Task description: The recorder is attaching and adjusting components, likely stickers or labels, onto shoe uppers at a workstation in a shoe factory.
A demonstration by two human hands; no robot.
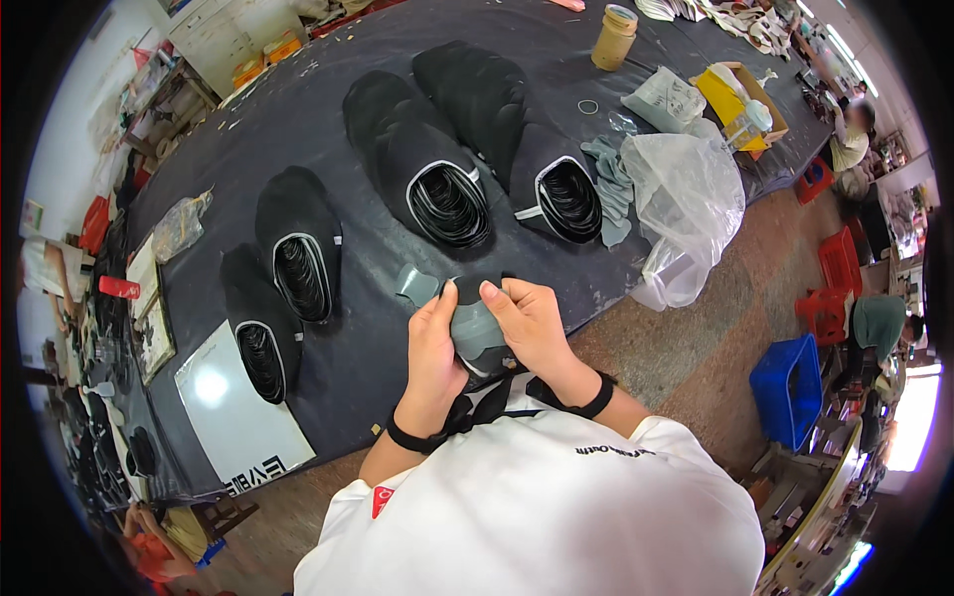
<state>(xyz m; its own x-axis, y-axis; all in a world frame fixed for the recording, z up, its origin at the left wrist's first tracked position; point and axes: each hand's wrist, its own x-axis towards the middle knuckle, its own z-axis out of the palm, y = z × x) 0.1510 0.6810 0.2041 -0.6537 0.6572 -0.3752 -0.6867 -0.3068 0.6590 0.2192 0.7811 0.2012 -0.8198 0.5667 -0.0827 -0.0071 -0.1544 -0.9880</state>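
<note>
My left hand (434, 343) and my right hand (537, 323) pinch a black fabric piece with a curved grey-green patch (477, 330) on it, close in front of me at the table edge. The thumbs lie on top; the fingertips behind it are hidden. Just left of it, a loose grey-green piece (417, 285) lies on the table. Beyond my hands are two large stacks of nested black shoe uppers, one (397, 149) left of the other (522, 129), with pale-edged openings. Two smaller stacks, a farther one (293, 214) and a nearer one (253, 298), lie to the left.
A dark sheet covers the table (248, 149). At right are more grey-green pieces (613, 194), a clear plastic bag (691, 189), a yellow box (740, 99) and a tan jar (614, 38). A white board (238, 417) lies left; a blue crate (785, 392) stands right. Other people work around.
</note>
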